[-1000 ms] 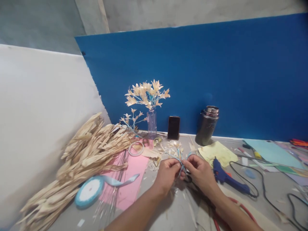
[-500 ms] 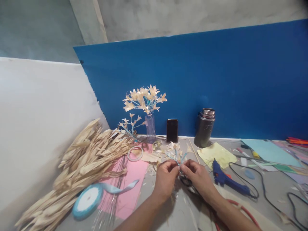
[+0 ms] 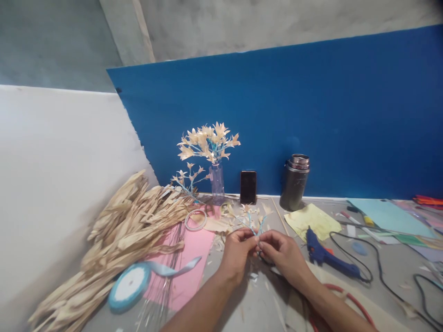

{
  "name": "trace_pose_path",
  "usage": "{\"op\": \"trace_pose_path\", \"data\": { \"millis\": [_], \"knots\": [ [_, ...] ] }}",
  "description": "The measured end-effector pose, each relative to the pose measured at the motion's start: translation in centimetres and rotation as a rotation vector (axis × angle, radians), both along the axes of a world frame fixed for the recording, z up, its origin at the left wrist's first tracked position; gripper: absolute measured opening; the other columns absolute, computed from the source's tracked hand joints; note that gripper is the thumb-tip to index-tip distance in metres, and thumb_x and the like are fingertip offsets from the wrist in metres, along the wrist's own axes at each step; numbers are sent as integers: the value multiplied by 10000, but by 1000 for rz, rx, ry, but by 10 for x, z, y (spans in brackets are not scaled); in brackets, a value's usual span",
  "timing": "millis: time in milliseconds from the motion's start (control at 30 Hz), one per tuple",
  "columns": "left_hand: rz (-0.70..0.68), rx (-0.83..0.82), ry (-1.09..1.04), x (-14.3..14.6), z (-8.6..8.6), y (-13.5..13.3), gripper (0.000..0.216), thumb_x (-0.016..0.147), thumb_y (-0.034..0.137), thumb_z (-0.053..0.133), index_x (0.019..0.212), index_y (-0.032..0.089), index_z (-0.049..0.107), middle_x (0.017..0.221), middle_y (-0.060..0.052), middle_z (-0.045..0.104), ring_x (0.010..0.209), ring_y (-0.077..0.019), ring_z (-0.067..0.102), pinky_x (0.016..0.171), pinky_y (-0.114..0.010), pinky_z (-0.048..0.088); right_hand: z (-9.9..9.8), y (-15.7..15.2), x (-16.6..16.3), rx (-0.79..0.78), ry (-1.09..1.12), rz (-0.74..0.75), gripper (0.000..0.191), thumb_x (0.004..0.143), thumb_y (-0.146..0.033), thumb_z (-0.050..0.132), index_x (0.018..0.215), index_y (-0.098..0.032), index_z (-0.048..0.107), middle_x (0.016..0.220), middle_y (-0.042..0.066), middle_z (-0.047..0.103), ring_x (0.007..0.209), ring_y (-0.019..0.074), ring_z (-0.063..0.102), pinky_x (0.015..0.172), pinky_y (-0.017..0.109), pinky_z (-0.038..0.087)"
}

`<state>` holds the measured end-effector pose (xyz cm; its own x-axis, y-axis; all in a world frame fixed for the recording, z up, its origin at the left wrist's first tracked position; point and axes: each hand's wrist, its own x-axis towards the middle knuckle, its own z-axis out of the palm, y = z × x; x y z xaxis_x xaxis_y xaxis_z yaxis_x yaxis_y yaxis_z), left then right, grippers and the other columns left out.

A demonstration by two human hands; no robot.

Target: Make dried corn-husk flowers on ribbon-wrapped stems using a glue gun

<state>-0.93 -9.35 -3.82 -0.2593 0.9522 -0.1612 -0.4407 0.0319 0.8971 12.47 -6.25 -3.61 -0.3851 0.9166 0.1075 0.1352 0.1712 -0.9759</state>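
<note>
Both my hands meet over the grey table, pinched on a small sprig of husk flowers on blue-wrapped stems (image 3: 255,223). My left hand (image 3: 237,252) has its fingers curled round the stems from the left. My right hand (image 3: 282,253) pinches the same stems from the right, fingertips touching the left hand's. The pale flower heads fan out just beyond the fingers. What lies under my palms is hidden.
A heap of dried corn husks (image 3: 117,230) fills the left. A blue ribbon spool (image 3: 128,286) lies on pink paper (image 3: 188,263). At the back stand a vase of husk flowers (image 3: 212,157), a phone (image 3: 248,186) and a steel flask (image 3: 295,182). A blue glue gun (image 3: 327,258) with cords lies right.
My hands have drawn closer together and slightly lower on the sprig, and the flower heads now sit lower, nearer the table. The view tilted down a little.
</note>
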Motion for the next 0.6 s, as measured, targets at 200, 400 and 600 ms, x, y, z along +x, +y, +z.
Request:
{"op": "trace_pose_path", "data": {
  "millis": [200, 400, 600],
  "knots": [
    [10, 27, 63, -1, -4, 1, 290, 540, 272, 868, 693, 129, 668, 590, 0, 606, 514, -98, 520, 547, -233, 400, -2, 0, 0, -22, 59, -25, 231, 777, -438, 655, 748, -211, 627, 611, -5, 660, 550, 160, 566, 544, 260, 429],
    [18, 96, 136, 3, 0, -1, 251, 573, 188, 816, 749, 161, 639, 596, 16, 606, 547, -112, 553, 572, -228, 427, -3, 3, 1, -122, 160, -13, 393, 766, -568, 695, 665, -205, 583, 533, -33, 573, 493, 127, 486, 507, 248, 397],
    [31, 92, 224, 3, -4, 1, 280, 580, 198, 806, 765, 177, 597, 637, -15, 656, 593, -142, 608, 596, -245, 455, -7, 6, 2, -198, 190, -45, 448, 678, -599, 768, 644, -174, 631, 551, -30, 567, 503, 114, 485, 496, 233, 387]
  ]
}}
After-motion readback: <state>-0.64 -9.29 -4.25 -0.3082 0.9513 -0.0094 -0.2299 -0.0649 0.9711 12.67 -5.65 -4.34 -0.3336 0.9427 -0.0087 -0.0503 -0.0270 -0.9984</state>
